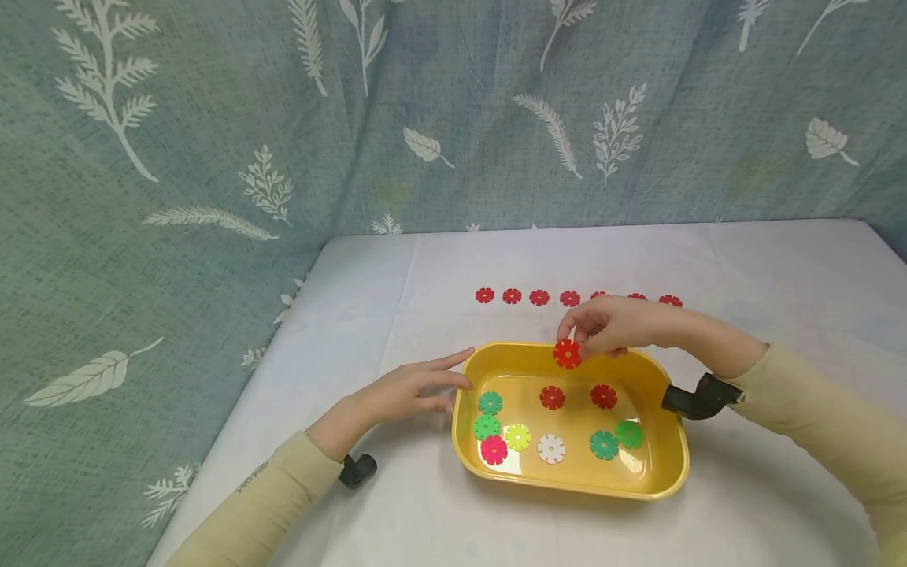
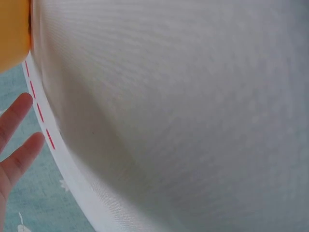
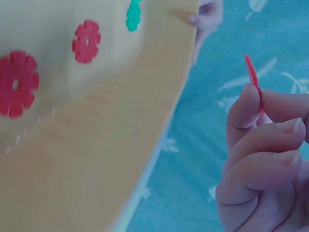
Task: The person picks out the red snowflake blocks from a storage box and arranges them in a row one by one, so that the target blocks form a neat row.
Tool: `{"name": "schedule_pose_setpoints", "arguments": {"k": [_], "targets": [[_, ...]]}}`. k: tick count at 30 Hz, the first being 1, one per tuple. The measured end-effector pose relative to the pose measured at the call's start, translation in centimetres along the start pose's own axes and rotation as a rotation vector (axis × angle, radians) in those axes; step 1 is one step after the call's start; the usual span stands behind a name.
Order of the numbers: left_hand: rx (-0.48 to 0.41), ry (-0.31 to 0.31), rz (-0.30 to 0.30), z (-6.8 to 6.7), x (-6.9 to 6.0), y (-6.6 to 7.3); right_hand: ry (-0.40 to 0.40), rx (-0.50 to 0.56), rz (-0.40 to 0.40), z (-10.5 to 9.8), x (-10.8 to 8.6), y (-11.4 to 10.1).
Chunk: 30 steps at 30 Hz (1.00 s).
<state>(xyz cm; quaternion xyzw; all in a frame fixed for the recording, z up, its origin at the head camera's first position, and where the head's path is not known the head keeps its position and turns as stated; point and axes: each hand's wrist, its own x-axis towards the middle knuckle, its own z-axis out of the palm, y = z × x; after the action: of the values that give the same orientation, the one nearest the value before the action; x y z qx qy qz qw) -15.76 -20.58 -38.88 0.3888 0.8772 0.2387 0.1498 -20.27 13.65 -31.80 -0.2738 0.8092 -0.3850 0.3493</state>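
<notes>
Between thumb and forefinger, my right hand (image 1: 615, 323) pinches a red interlocking disc (image 1: 567, 354) with a notched edge, above the far rim of a yellow plastic tub (image 1: 560, 487). In the right wrist view that disc (image 3: 252, 72) is seen nearly edge-on. My left hand (image 1: 407, 391) is at the tub's left side, fingers extended, fingertips at the rim; whether they press it I cannot tell. Inside the tub lie two red discs, one (image 1: 553, 398) left of the other (image 1: 604, 396), a pink disc (image 1: 494, 450), a yellow disc (image 1: 518, 437), a white disc (image 1: 551, 449) and several green discs (image 1: 486, 427).
Beyond the tub, several red discs (image 1: 539, 298) form a row across the white tablecloth (image 1: 397, 315), some partly hidden behind my right hand. A grey-green cloth with white leaf prints (image 1: 453, 118) hangs behind the table and along its left side.
</notes>
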Motion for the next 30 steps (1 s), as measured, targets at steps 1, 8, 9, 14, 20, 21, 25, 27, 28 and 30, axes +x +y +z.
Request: {"name": "schedule_pose_setpoints", "arguments": {"k": [1,8,9,14,20,21,25,27,28,30], "targets": [[0.001,0.002,0.001,0.0,0.0,0.0,0.009,0.006,-0.001,-0.3,-0.3,0.0],[0.001,0.008,0.015,0.1,0.0,-0.1,0.119,0.030,0.039,-2.2,-2.5,0.8],[0.002,0.008,0.016,0.1,0.0,-0.1,0.139,0.032,0.048,-2.5,-2.9,1.0],[0.003,0.008,0.012,0.1,-0.1,0.0,0.237,0.038,0.089,-4.0,-4.6,1.9],[0.011,0.012,0.016,0.0,0.0,0.1,0.345,0.038,0.099,-5.5,-6.1,3.4],[0.013,0.013,0.016,0.1,0.0,0.1,0.361,0.034,0.099,-5.7,-6.3,3.7],[0.015,0.013,0.012,0.1,0.0,0.0,0.416,0.031,0.130,-6.3,-6.8,4.7],[0.016,0.012,0.012,0.1,0.1,0.0,0.438,0.041,0.149,-6.5,-7.0,5.4],[0.016,0.011,0.013,0.1,0.1,0.0,0.452,0.047,0.162,-6.6,-7.1,5.7],[0.016,0.012,0.018,0.1,0.1,0.1,0.475,0.057,0.178,-6.9,-7.3,6.4]]}}
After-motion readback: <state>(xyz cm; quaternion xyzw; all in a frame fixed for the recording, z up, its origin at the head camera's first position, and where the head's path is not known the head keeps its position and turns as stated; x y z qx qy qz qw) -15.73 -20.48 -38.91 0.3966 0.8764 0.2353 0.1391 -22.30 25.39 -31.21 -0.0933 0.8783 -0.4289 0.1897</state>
